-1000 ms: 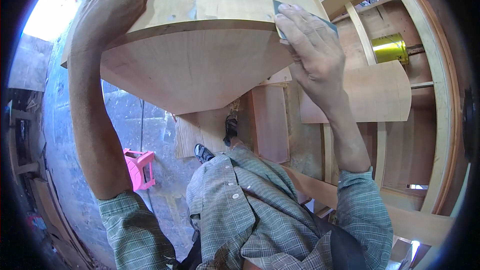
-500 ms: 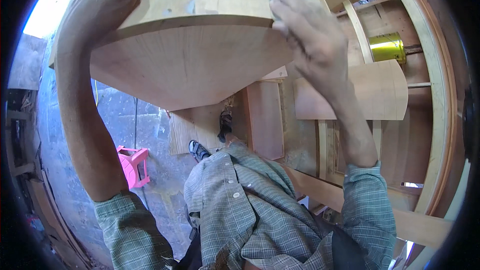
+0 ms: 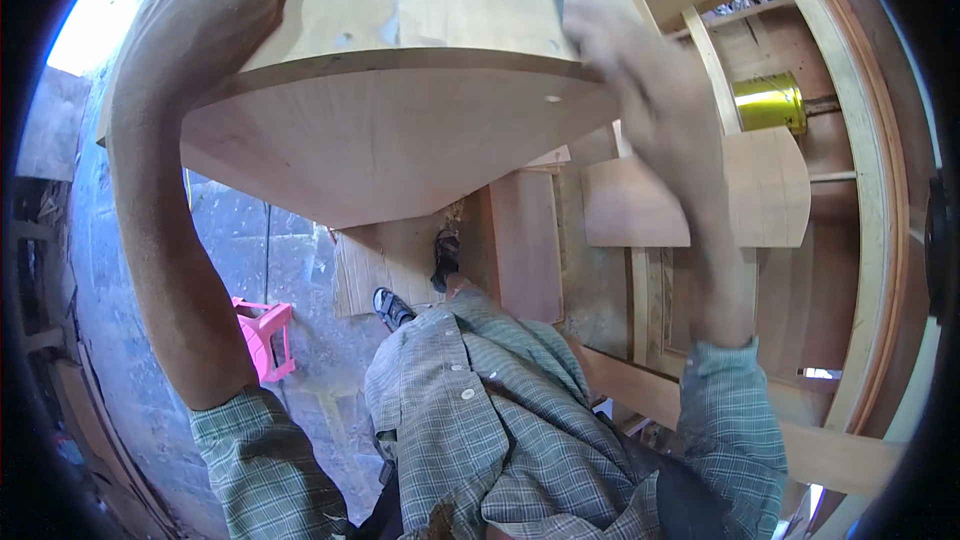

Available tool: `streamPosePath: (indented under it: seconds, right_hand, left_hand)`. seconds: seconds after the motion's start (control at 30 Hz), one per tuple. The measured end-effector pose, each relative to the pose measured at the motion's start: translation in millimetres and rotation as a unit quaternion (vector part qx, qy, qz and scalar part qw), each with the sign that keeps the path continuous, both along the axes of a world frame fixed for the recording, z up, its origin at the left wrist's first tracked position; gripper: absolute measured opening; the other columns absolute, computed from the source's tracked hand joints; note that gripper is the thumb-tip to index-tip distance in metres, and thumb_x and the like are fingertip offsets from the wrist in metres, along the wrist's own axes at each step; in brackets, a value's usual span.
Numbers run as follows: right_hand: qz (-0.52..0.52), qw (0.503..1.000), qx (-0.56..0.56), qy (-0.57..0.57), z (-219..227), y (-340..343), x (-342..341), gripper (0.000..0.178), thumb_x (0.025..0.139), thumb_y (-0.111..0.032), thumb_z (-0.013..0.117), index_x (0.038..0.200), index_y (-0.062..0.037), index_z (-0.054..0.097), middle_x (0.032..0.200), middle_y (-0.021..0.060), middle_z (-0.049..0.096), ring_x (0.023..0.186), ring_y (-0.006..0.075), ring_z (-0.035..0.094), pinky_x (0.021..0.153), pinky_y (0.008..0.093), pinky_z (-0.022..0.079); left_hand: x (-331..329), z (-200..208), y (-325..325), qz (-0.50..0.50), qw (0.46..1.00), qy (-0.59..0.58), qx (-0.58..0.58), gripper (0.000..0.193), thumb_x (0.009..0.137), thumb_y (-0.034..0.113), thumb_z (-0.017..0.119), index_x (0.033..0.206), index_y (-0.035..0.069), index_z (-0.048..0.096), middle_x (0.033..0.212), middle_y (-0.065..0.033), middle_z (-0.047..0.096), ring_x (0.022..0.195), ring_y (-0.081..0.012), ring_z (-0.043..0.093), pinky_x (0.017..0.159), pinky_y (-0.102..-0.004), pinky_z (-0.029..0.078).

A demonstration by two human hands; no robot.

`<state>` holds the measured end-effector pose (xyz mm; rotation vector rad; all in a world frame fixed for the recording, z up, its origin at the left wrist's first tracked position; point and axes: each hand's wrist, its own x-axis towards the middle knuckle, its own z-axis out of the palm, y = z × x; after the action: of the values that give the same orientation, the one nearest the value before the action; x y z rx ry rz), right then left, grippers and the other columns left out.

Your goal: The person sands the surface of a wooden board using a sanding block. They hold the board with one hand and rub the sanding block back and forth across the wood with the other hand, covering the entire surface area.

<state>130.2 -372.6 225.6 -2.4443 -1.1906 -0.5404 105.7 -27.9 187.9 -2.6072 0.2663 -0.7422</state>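
Note:
A pale wooden cabinet-like piece (image 3: 470, 0) with a curved front edge stands before me, its smooth front face (image 3: 370, 130) sloping away below. My left hand (image 3: 225, 5) lies flat on its top at the left, fingers stretched out. At the right end of the curved edge is my right hand (image 3: 640, 60), smeared by motion, with its fingers closed on a piece of sandpaper (image 3: 558, 6). Only a thin dark green corner of the sandpaper shows; the rest is hidden under the fingers.
A wooden frame (image 3: 850, 340) with crosspieces stands at the right, with a curved-end board (image 3: 770, 185) across it and a yellow-gold tin (image 3: 768, 103) inside. A pink plastic stool (image 3: 265, 340) is on the floor at left. Cardboard (image 3: 375, 270) lies by my feet.
My right hand has shifted a little to the right and nearer along the edge, with the sandpaper. The left hand stays pressed on the top. The view has tilted slightly.

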Motion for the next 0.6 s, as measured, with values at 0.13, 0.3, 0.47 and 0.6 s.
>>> streamPosePath:
  seconds: [0.13,0.3,0.47,0.6]
  right_hand:
    - [0.019,0.998,0.026,-0.049,-13,-2,0,0.021,0.089,-0.016,0.065,0.107,-0.0055,0.069,0.115,0.0123,0.068,0.111,0.0298,0.063,0.094,0.0401,0.050]
    - [0.037,0.999,0.015,-0.029,-6,-23,19,0.024,0.092,-0.017,0.061,0.113,-0.0058,0.066,0.114,0.0131,0.067,0.106,0.0301,0.064,0.091,0.0400,0.050]
    - [0.094,0.992,0.004,-0.082,-12,-4,-9,0.021,0.084,-0.010,0.061,0.103,-0.0077,0.066,0.113,0.0128,0.067,0.100,0.0317,0.065,0.085,0.0400,0.052]
    - [0.101,0.993,-0.034,-0.060,3,3,-45,0.020,0.080,-0.011,0.067,0.099,-0.0072,0.067,0.115,0.0123,0.067,0.105,0.0297,0.065,0.087,0.0405,0.052]
  left_hand:
    - [-7,-1,16,0.003,0.997,0.011,0.076,0.037,0.095,0.013,0.048,0.132,0.013,0.053,0.144,-0.0032,0.049,0.135,-0.0286,0.042,0.113,-0.0397,0.035]
    - [-10,13,-8,0.042,0.998,0.040,0.037,0.037,0.098,0.016,0.043,0.133,0.012,0.053,0.146,-0.0035,0.047,0.137,-0.0277,0.039,0.113,-0.0397,0.034]
    - [-21,11,-10,0.080,0.996,0.043,0.026,0.039,0.103,0.021,0.037,0.138,0.013,0.051,0.146,-0.0042,0.047,0.137,-0.0269,0.039,0.112,-0.0397,0.033]
    - [-17,21,-30,0.085,0.995,0.051,-0.009,0.040,0.103,0.025,0.038,0.138,0.013,0.051,0.145,-0.0046,0.048,0.137,-0.0267,0.039,0.113,-0.0389,0.032]
